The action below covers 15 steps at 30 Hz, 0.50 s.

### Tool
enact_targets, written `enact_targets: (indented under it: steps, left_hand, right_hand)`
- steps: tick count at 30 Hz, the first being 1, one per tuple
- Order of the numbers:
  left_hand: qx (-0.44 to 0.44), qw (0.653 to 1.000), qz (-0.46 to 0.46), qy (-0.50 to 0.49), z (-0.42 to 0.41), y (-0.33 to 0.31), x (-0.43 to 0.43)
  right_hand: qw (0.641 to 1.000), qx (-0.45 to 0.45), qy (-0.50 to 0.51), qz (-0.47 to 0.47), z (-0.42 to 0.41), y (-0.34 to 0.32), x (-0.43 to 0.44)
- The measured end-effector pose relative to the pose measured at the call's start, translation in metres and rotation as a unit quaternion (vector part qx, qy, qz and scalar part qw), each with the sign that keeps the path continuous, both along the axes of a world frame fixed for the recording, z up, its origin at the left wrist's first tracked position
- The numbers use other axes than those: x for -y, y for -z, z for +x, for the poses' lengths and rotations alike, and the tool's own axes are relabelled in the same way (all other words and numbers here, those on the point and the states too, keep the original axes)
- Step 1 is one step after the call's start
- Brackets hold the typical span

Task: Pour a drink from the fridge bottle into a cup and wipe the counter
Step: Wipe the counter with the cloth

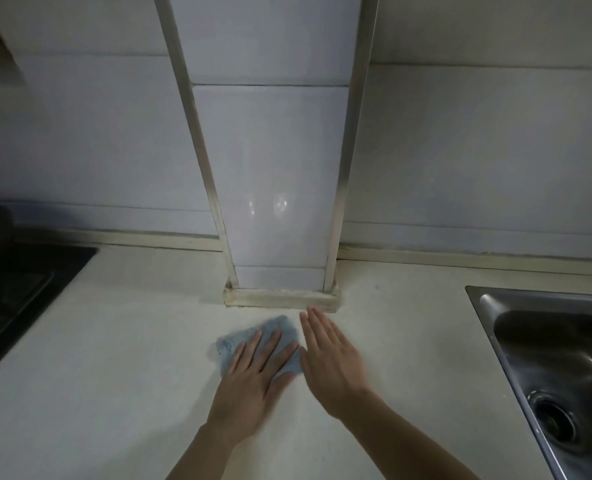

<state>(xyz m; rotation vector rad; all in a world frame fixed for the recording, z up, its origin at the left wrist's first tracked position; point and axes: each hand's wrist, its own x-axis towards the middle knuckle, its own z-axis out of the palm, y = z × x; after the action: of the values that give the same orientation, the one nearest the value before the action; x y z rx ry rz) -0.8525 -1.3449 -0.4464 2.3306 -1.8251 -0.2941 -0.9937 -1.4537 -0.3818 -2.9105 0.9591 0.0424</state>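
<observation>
cloth: small pale blue-grey rag (pixel 274 328), soft and fuzzy like microfibre, crumpled, with uneven edges; lying on the counter in the lower middle of the frame, just in front of the column's foot; middle part hidden under the left hand, one corner showing at the top and a ragged edge at the left.

left hand: (pixel 253 382) palm down on the cloth, fingers straight and a little spread, pressing it flat against the counter rather than curling round it; forearm coming in from the bottom edge of the frame.

right hand: (pixel 329 358) just right of the cloth, palm down, fingers straight and held close together, pointing toward the column; thumb side meeting the cloth's right edge; resting on the counter or just above it, cannot tell.

counter: (pixel 114 375) off-white, matte, faintly speckled, filling the lower half of the frame.

column: (pixel 273 168) glossy white tiles, centre of the frame, running from the top edge down to the counter; edged by two metal strips (pixel 190 116); pale raised kerb (pixel 280 298) at its foot; two small light reflections low on the tile.

wall: (pixel 460 150) pale tiles on both sides of the column, dimly lit.

sink: (pixel 480 297) stainless steel, lower right, cut off by the frame edge; round drain (pixel 554 420) at the bottom.

hob: (pixel 17 282) black, middle left, partly cut off.
</observation>
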Motion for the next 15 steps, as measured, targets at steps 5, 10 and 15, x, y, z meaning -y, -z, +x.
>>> enact_targets:
  steps: [5, 10, 15]
  left_hand:
    - [-0.003, 0.999, 0.015, 0.034, 0.012, -0.003, 0.004]
    - [0.01, 0.997, 0.029, 0.068, 0.032, -0.008, 0.011]
    - [-0.016, 0.996, 0.005, 0.084, 0.051, -0.011, 0.02]
  right_hand:
    - [0.999, 0.002, -0.039, -0.013, 0.022, 0.005, -0.002]
    - [0.999, -0.018, -0.008, -0.032, 0.036, 0.007, -0.002]
    - [0.998, 0.013, 0.053, -0.021, 0.045, 0.007, -0.004]
